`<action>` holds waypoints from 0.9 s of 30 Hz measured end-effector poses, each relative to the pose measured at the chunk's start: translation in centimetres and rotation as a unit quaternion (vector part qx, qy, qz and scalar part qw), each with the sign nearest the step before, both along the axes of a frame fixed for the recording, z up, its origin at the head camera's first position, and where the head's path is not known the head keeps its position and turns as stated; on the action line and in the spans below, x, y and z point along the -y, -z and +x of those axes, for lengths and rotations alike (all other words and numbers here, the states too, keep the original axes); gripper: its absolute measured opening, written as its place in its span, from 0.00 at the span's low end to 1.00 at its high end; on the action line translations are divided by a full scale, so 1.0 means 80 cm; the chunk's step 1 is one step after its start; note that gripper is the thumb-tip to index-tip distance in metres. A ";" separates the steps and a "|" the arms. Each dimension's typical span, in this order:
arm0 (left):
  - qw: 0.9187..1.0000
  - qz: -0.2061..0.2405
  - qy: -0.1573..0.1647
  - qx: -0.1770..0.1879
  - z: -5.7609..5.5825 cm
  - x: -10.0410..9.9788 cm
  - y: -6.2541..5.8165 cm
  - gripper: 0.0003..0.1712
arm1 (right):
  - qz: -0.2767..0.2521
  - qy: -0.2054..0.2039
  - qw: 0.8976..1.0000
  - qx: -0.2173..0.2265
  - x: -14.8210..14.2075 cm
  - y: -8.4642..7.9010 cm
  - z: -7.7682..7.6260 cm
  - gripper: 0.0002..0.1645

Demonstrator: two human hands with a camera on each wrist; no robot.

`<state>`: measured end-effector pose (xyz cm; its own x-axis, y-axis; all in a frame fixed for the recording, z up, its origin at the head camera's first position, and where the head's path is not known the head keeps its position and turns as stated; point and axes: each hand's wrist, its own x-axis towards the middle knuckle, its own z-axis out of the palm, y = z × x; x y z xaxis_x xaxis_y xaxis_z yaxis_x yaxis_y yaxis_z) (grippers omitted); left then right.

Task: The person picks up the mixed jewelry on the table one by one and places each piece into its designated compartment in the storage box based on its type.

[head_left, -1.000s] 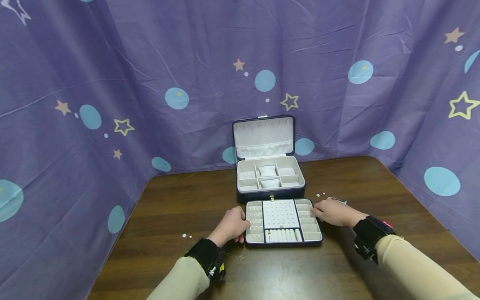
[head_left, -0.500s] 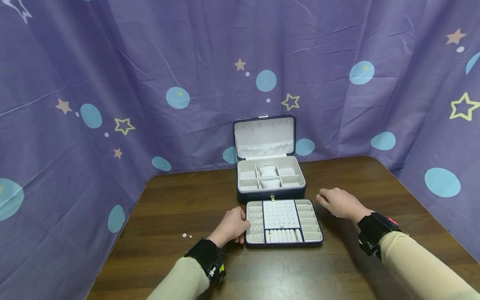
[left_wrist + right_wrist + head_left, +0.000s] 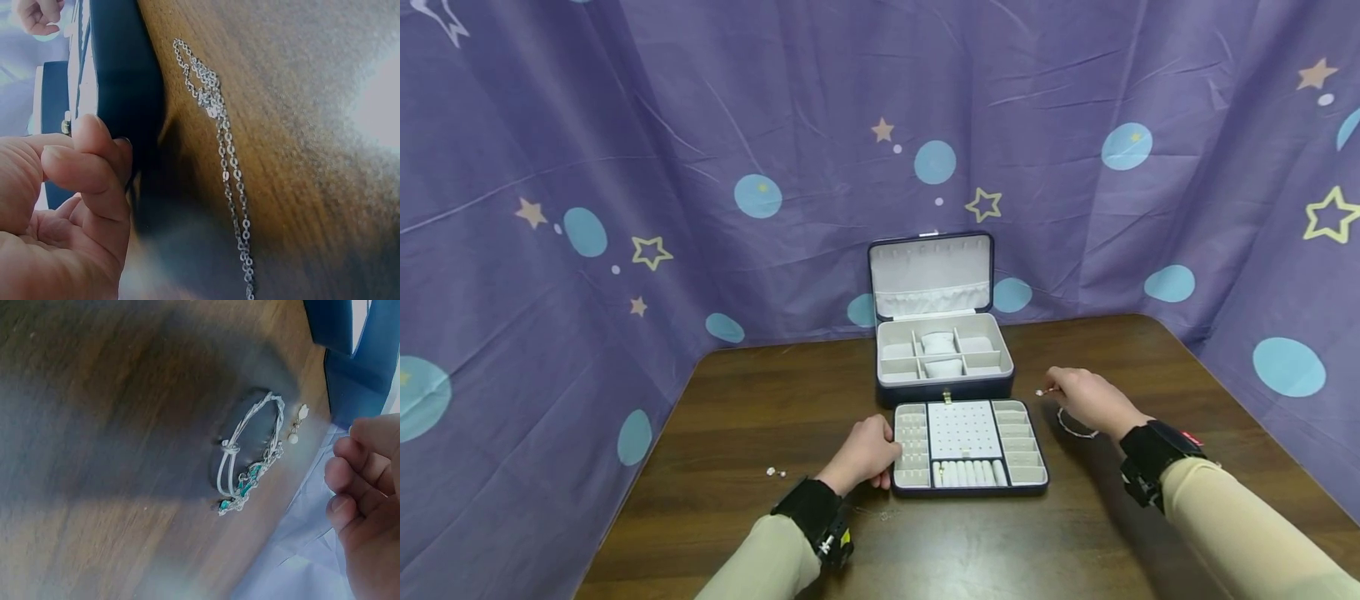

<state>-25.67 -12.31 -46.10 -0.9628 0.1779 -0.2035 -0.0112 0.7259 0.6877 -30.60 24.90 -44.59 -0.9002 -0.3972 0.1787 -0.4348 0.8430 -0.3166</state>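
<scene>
A flat jewelry tray (image 3: 963,430) with a pegboard panel, ring rolls and side compartments lies in front of an open jewelry box (image 3: 945,390). My left hand (image 3: 863,450) grips the tray's left edge with curled fingers. Close by lies a fine silver chain necklace (image 3: 228,156). My right hand (image 3: 1092,398) hovers right of the tray, fingers loosely bent and holding nothing. Under it lies a silver bangle (image 3: 251,415) with a green-stoned chain bracelet (image 3: 247,482) against it. Beside its fingertips is a small drop earring (image 3: 299,422) with a white bead.
Another small earring-like piece (image 3: 776,472) lies on the brown table (image 3: 760,417), left of my left hand. The box's raised lid (image 3: 931,271) stands at the back, before a purple curtain (image 3: 820,100). Two white cushions (image 3: 937,342) sit in the box compartments.
My right hand has left the tray's right edge and moved right and slightly away from me, with its fingers beside the small earring. The bangle now shows. My left hand stays put.
</scene>
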 end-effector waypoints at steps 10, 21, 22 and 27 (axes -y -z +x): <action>1.000 -0.003 -0.001 -0.007 0.000 -0.001 0.000 0.08 | 0.008 0.011 1.000 -0.019 -0.007 0.005 -0.005 0.05; 1.000 0.006 -0.009 -0.002 0.003 -0.001 -0.002 0.07 | 0.037 0.034 0.999 0.004 -0.003 0.011 -0.014 0.04; 1.000 0.005 -0.009 0.000 0.003 -0.001 -0.002 0.07 | 0.040 0.038 0.998 0.011 -0.002 0.011 -0.014 0.03; 1.000 0.006 -0.005 -0.002 0.003 -0.001 -0.001 0.09 | 0.050 0.056 0.997 0.029 0.001 0.010 -0.016 0.03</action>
